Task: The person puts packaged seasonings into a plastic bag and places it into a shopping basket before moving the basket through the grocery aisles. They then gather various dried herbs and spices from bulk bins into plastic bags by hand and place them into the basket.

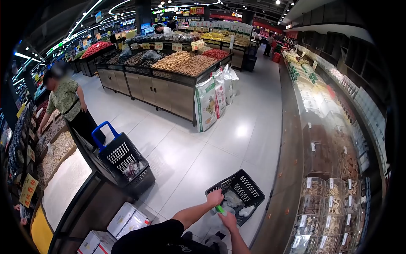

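Note:
My left hand (215, 197) is closed at the near left rim of a black shopping basket (249, 185), beside a small bright green object (220, 209). Right next to it, my right hand (229, 221) is closed around the lower end of that green object. Whether the left fingers hold the green object or the basket's handle is hard to make out. Inside the basket lie clear and white plastic bags (232, 199). Below my hands, more thin clear plastic shows, partly covered by my right arm.
At left stand a black cart with a blue handle (111, 148), a person (69, 99) reaching into dry-goods bins, and white boxes (129, 220) on the floor. A produce stand (158, 91) with sacks (206, 106) is ahead. A long food counter (292, 169) borders the right.

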The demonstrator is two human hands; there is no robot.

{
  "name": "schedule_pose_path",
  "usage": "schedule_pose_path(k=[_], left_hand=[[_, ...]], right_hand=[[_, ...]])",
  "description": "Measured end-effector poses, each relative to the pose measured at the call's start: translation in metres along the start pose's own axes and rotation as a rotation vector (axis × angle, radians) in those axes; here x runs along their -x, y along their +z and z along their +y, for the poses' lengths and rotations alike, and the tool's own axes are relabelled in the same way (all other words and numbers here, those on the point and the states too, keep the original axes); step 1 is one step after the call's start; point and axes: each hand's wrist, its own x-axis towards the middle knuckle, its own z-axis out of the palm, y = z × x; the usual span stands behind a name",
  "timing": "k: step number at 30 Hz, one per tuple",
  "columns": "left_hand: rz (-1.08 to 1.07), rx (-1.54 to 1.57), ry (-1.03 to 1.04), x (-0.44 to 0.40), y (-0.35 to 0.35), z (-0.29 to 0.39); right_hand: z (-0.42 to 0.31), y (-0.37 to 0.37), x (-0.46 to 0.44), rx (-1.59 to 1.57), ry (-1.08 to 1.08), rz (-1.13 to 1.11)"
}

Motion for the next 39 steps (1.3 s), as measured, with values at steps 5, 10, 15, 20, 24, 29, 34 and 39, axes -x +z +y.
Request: schedule_pose_path(k=[5, 10, 15, 20, 24, 29, 34, 39], left_hand=[[-0.047, 0.02, -0.019, -0.056, 0.039, 0.064], [-0.026, 0.018, -0.022, -0.12, 0.083, 0.122], [-0.053, 0.002, -0.02, -0.163, 0.133, 0.177], [-0.041, 0.008, -0.109, -0.218, 0.165, 0.217], [-0.018, 0.022, -0.081, -0.266, 0.176, 0.236], [-0.004, 0.1, -0.002, -0.337, 0.187, 0.258], [-0.052, 0.031, 0.015, -0.414, 0.204, 0.284], [-0.18, 0.069, 0.092, -0.487, 0.245, 0.312]], right_hand=[[0.043, -0.066, -0.05, 0.038, 0.03, 0.0], [0.103, -0.128, -0.115, 0.082, -0.072, 0.013], [0.159, -0.202, -0.167, 0.123, -0.044, -0.071], [0.183, -0.26, -0.217, 0.206, -0.095, -0.027], [0.19, -0.293, -0.264, 0.237, -0.096, -0.021], [0.194, -0.328, -0.322, 0.235, -0.134, 0.048], [0.206, -0.361, -0.387, 0.08, -0.061, 0.126], [0.236, -0.413, -0.451, -0.017, 0.075, 0.218]])
